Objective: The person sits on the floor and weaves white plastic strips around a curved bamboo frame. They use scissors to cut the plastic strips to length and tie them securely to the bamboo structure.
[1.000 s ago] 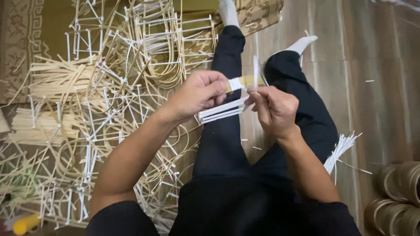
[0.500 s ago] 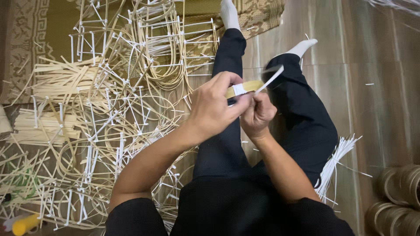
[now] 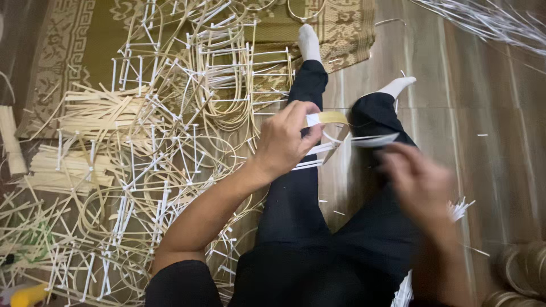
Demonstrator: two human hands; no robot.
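Left hand [image 3: 287,139]: grip pinched on a short bamboo strip [image 3: 327,117], thumb and fingertips pressed together at its white-wrapped near end. The strip's long axis runs roughly level across the view, its bare tan end pointing toward the person's right, above the gap between the black-trousered legs. Thin white strips [image 3: 318,156] fan out below the same hand, slanting down toward the left. Right hand [image 3: 418,182]: blurred, just beside a pale white strip [image 3: 374,140] that lies nearly level; whether its grip is spread or closed cannot be told. The person sits on a wooden floor [image 3: 489,113]. Along the floor's left side a tangle of bamboo frames [image 3: 170,142] with white joints spreads over a patterned mat [image 3: 91,40]. No container is clearly seen; round rims [image 3: 517,267] at the lower right corner are too blurred to tell.
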